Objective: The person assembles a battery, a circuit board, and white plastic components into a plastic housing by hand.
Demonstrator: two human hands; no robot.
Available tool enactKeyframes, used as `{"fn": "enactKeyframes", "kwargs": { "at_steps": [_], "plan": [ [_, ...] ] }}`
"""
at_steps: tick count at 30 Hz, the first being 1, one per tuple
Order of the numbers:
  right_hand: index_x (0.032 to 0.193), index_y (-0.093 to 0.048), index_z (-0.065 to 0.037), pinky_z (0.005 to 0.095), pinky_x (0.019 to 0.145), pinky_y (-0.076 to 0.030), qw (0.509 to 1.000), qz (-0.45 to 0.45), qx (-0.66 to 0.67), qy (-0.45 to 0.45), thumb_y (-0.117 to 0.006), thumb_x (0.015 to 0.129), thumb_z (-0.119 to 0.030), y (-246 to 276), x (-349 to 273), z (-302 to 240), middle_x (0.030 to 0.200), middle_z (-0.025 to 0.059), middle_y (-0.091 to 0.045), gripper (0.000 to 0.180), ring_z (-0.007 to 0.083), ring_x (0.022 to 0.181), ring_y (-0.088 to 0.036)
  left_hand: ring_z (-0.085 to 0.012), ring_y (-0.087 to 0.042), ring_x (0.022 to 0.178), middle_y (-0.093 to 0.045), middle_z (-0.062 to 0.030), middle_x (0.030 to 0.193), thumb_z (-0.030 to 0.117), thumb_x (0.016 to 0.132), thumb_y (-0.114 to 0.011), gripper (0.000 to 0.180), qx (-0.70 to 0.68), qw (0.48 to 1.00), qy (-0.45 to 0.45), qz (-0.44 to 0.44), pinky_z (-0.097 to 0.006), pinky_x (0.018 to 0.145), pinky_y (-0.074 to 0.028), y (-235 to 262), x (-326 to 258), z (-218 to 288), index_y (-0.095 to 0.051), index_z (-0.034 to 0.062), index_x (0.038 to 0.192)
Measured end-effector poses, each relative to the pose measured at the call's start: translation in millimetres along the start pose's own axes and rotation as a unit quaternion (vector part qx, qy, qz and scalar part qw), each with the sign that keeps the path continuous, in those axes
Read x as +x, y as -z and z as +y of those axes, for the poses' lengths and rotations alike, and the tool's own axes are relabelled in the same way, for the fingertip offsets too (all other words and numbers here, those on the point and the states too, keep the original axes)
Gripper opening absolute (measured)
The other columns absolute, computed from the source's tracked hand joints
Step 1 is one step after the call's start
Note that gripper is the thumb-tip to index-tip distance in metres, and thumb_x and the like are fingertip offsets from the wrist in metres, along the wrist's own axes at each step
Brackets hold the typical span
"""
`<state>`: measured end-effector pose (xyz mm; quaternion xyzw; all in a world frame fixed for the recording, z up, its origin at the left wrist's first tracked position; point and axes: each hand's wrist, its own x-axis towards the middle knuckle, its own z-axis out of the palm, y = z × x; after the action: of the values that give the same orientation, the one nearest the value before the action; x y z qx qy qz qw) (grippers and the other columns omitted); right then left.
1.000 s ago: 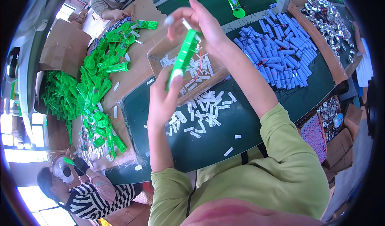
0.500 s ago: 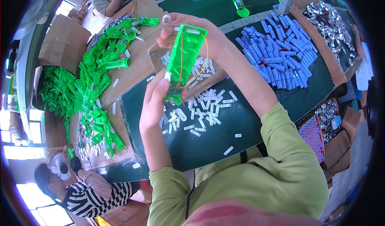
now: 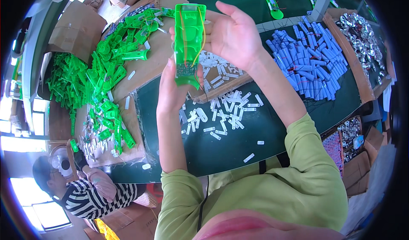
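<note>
My left hand (image 3: 177,91) gripped the bottom of a green plastic shell (image 3: 188,40), wires showing inside, while my right hand (image 3: 232,35) stayed open behind it, above small white strips (image 3: 221,112).

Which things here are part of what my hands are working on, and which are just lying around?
In hand:
- green plastic shell with wires, held by left hand and right hand
- small white pieces just beneath

Lying about:
- blue cylinders
- green parts pile
- silver parts
- cardboard box
</note>
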<state>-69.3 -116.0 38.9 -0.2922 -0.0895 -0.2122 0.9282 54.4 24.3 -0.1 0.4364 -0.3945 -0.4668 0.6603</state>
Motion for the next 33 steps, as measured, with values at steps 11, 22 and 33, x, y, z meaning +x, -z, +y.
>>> {"fn": "enactKeyframes", "kwargs": {
  "at_steps": [11, 22, 33],
  "plan": [
    [0.13, -0.033, 0.0, 0.035, 0.087, -0.046, 0.988, -0.116, 0.101, 0.025, -0.042, 0.095, -0.023, -19, -12, -25, 0.111, 0.0164, -0.054, 0.043, 0.0237, 0.101, -0.056, -0.0193, -0.058, 0.068, -0.055, -0.0111, 0.094, 0.061, 0.083, -0.046, 0.082, 0.044, 0.997, -0.058, -0.018, -0.032, 0.057, -0.047, 4, -2, 7, -0.028, 0.0022, 0.136],
    [0.089, -0.063, -0.001, 0.0262, 0.067, -0.047, 0.896, -0.058, -0.439, 0.031, -0.044, 0.093, -0.032, 1, -5, 2, 0.075, 0.0044, -0.062, 0.036, 0.0124, 0.07, -0.06, -0.0185, -0.059, 0.075, -0.058, -0.013, 0.094, 0.05, 0.09, -0.043, 0.067, 0.038, 0.993, -0.109, 0.006, -0.031, 0.062, -0.05, 14, -6, 14, -0.03, 0.0034, 0.136],
    [0.092, -0.057, 0.002, 0.0256, 0.047, -0.041, 0.73, 0.132, -0.648, 0.175, -0.07, 0.077, -0.033, -8, -4, 35, 0.058, 0.0032, -0.056, 0.04, 0.0108, 0.051, -0.054, -0.0122, -0.053, 0.084, -0.054, -0.0076, 0.108, 0.023, 0.099, -0.034, 0.042, 0.341, 0.907, -0.217, 0.118, -0.026, 0.072, -0.046, -10, -1, 13, -0.033, 0.0032, 0.135]
  ]
}}
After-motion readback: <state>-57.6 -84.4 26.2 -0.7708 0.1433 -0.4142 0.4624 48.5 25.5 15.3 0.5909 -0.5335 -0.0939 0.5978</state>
